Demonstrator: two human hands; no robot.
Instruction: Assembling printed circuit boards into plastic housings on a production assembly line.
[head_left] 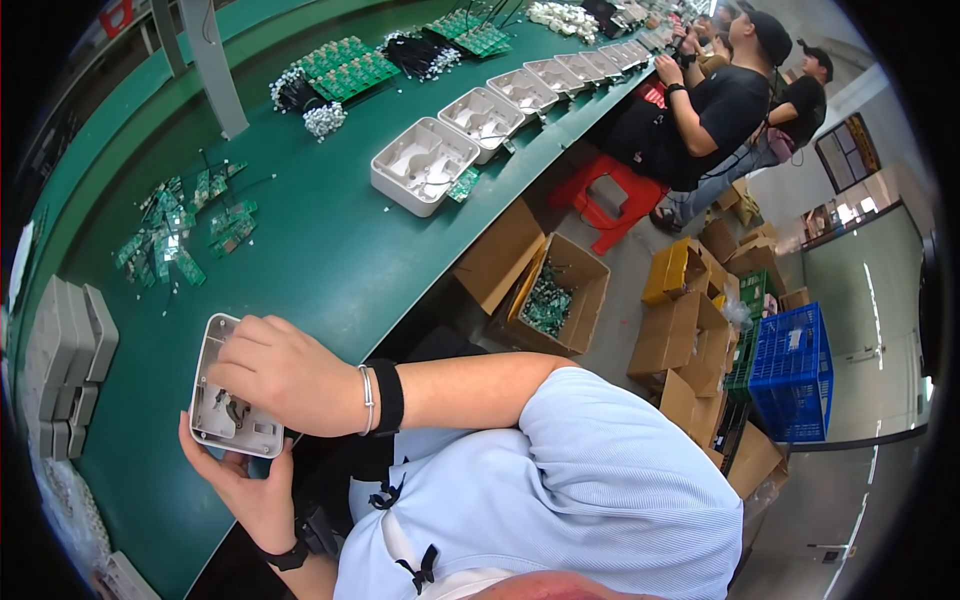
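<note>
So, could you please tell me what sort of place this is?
Most likely an electronics assembly line: a long green bench carries a row of white housings and many circuit boards, with other people along its edge.

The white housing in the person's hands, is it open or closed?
Open: the white housing has no cover on, and its inside shows beside the right hand.

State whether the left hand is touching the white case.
Touching. The head view shows the left hand gripping the white case at its lower end, digits pressed against its left edge and lower right corner.
</note>
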